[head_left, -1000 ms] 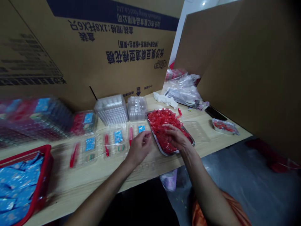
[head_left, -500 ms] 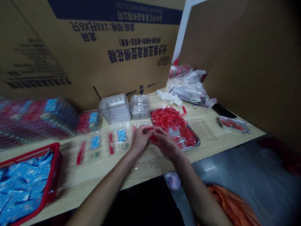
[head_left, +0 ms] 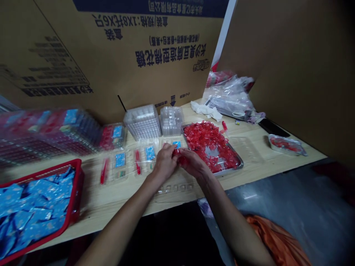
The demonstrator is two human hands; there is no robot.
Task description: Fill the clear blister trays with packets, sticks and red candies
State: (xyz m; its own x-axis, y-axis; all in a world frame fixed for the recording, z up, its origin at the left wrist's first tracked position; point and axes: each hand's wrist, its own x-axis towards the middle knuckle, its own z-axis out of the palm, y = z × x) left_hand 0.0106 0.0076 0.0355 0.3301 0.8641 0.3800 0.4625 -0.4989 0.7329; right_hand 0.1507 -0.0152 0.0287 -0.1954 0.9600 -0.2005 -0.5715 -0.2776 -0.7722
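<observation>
My left hand [head_left: 165, 159] and my right hand [head_left: 193, 163] meet above the near part of the table. Pinched between my left fingertips is the edge of a small red wrapped packet [head_left: 176, 151]. More red packets [head_left: 182, 160] sit in the curled fingers of my right hand; how many is hidden. Just right of my hands, a metal tray [head_left: 239, 165] holds a heap of red packets [head_left: 206, 136]. Under my hands lies a clear plastic tray [head_left: 177, 187], partly covered. To the left, clear trays hold red sticks [head_left: 138, 162] and blue packets [head_left: 120, 159].
A red basket [head_left: 79, 184] of blue sachets [head_left: 41, 207] stands at the left. Stacked filled trays [head_left: 52, 129] and nested clear trays [head_left: 142, 122] line the back before a large carton [head_left: 116, 74]. A dark phone [head_left: 273, 127] and a filled pack [head_left: 287, 145] lie right.
The whole view has shifted, so the scene sits slightly further right and higher. My hands stay together with the red packets, the left fingers now more bunched at the right hand's fingertips.
</observation>
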